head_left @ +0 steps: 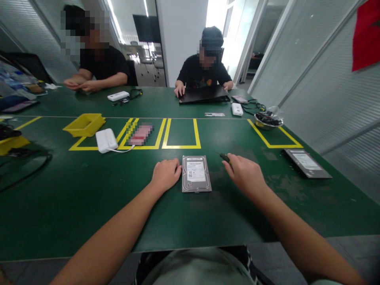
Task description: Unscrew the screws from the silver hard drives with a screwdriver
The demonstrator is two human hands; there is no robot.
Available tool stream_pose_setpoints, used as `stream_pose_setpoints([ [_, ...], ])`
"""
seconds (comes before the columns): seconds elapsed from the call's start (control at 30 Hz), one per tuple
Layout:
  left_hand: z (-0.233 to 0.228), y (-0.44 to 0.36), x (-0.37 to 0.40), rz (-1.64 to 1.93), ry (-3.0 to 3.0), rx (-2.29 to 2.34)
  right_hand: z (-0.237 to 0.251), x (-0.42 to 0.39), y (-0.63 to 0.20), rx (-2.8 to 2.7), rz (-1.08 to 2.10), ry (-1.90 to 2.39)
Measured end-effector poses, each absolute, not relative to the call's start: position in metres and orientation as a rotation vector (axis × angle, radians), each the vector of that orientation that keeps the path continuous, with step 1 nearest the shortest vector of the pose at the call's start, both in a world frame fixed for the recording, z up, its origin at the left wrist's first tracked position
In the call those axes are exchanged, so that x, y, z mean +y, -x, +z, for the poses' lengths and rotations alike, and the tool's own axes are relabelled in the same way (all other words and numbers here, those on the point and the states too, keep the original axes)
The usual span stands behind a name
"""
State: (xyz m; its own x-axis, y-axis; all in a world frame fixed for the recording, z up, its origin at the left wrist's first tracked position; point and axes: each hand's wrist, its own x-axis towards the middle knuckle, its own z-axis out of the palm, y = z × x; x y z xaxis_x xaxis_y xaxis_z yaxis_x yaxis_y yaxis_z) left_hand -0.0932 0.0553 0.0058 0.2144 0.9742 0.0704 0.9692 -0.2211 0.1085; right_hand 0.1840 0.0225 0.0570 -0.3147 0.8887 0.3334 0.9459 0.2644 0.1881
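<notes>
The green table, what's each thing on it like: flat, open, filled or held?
Middle hard drive: flat, label up
Right hard drive: flat, label up
Dark tool: held in right hand
Left hand: curled, beside middle hard drive
Yellow bin: upright, open-topped
Metal bowl: upright, dark things inside
Nearest white box: lying flat

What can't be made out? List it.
In the head view:
Fine print on the centre hard drive: too small, blurred.
Tool: rear part covered by the right hand.
Red cloth: cut off by the right edge.
Dark items in the metal bowl: too small.
</notes>
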Motion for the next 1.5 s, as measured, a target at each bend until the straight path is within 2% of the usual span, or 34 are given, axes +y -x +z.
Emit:
stream_pose_setpoints([
  [0.3, 0.006, 0.092, 0.057, 0.171, -2.415, 1.944, 0.025, 0.046, -0.178, -2.412, -0.444, 1.792],
  [0.9, 0.003, 0.093, 0.060, 0.232, -2.408, 1.921, 0.015, 0.065, -0.170, -2.404, -0.222, 1.938],
  [1.5, -0.009, 0.103, 0.069, 0.573, -2.339, 1.683, 0.018, 0.063, -0.166, -2.458, -0.091, 1.864],
])
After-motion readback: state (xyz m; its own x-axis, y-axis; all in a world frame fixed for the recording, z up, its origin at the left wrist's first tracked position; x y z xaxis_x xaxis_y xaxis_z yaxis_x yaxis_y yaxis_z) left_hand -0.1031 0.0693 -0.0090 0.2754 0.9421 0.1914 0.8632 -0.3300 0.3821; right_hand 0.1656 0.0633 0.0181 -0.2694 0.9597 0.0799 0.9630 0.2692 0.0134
